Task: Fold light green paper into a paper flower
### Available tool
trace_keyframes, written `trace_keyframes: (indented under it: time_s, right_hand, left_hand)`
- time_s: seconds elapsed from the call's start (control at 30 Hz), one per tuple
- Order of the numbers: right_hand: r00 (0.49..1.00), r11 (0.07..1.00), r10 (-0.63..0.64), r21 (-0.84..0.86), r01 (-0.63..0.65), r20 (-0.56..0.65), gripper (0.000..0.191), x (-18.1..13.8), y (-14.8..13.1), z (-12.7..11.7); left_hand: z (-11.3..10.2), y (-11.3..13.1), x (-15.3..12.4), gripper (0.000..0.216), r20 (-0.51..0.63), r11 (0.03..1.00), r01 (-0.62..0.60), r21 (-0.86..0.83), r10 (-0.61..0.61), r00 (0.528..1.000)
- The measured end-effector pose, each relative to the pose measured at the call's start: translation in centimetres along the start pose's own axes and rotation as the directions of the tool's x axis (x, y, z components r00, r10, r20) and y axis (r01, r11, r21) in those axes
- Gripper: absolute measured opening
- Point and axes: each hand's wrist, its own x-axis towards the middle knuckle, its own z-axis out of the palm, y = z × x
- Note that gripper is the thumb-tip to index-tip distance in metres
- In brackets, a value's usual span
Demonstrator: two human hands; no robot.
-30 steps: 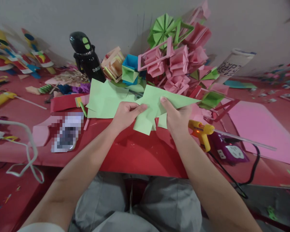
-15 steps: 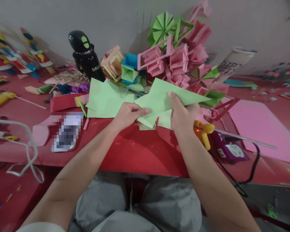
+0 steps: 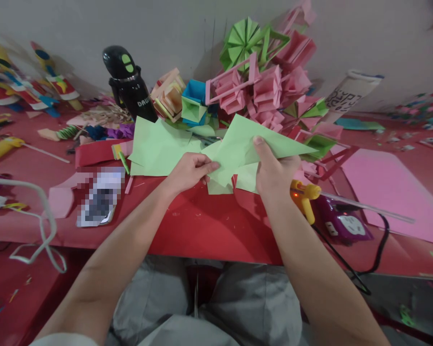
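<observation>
A folded light green sheet of paper point(image 3: 236, 144) is stretched between both hands above the red table point(image 3: 205, 226). My left hand point(image 3: 191, 171) pinches its lower left corner between thumb and fingertips. On the other side my right hand point(image 3: 276, 166) grips the sheet, thumb on top and fingers hidden underneath. More green paper point(image 3: 157, 146) lies flat behind my left hand. Smaller green pieces point(image 3: 220, 187) show below the held sheet. Scissors point(image 3: 205, 139), partly covered, rest between the green papers.
A yellow glue gun point(image 3: 305, 194) with a lit red light and a purple power box point(image 3: 342, 221) sit right of my right hand. Behind stand a black bottle point(image 3: 128, 86) and pink folded-paper pieces point(image 3: 267, 91). A phone point(image 3: 103, 197) lies left; pink paper point(image 3: 393, 187) lies right.
My left hand has shifted slightly left along the green paper's edge, and the paper's lower left corner has moved a little. My right hand keeps its grip almost in place.
</observation>
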Motion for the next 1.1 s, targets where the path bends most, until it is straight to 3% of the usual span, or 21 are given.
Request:
trace_keyframes:
  time_s: [0.1,0.33,0.47,0.53,0.63,0.7,0.8,0.93,1.03,1.1]
  right_hand:
    - [1.000,0.999,-0.030,-0.023,0.030,0.002,0.031,0.0,0.2,-0.2]
    - [0.999,0.998,-0.045,-0.037,0.045,0.014,0.028,-0.1,0.2,-0.1]
    - [1.000,1.000,0.010,-0.025,-0.009,0.012,0.024,-0.5,-0.1,0.3]
    - [0.999,0.999,0.035,-0.041,-0.033,0.036,0.024,-0.9,-0.1,0.5]
    - [0.995,0.997,0.075,-0.039,-0.073,0.071,0.024,-1.6,0.1,0.8]
    - [0.988,0.993,0.118,-0.036,-0.115,0.096,0.025,-2.0,0.3,0.9]
    - [0.970,0.986,0.166,-0.026,-0.164,0.176,0.027,-1.8,0.4,0.8]
    - [0.898,0.959,0.259,0.016,-0.283,0.355,0.039,-0.3,-0.3,0.1]
    - [0.755,0.890,0.420,-0.066,-0.451,0.504,0.050,0.6,-0.9,-0.4]
    - [0.710,0.868,0.472,-0.135,-0.478,0.523,0.046,0.5,-0.8,-0.6]
  left_hand:
    - [0.0,-0.3,0.2,0.028,0.039,0.999,-0.026,-0.045,0.028,0.999]
    - [-0.4,0.5,-0.1,0.020,0.061,0.998,0.055,0.020,-0.056,0.997]
    - [-0.6,0.8,-0.5,0.026,0.088,0.998,-0.032,0.059,0.027,0.996]
    - [-0.5,0.9,-0.5,0.032,0.052,0.990,-0.103,0.094,0.099,0.994]
    - [-0.3,0.8,-0.1,0.037,-0.091,0.984,-0.157,0.082,0.164,0.982]
    - [-0.4,0.5,0.2,0.034,-0.167,0.987,-0.146,0.064,0.155,0.974]
    - [-1.5,-0.2,0.5,0.032,-0.193,0.989,-0.086,0.124,0.109,0.975]
    - [-4.2,-0.8,0.3,0.029,-0.165,0.971,-0.028,0.238,0.069,0.984]
    - [-5.9,-0.8,0.0,0.027,-0.001,0.954,0.002,0.300,-0.002,1.000]
    - [-6.3,-0.6,-0.2,0.026,0.130,0.938,-0.029,0.346,-0.017,0.991]
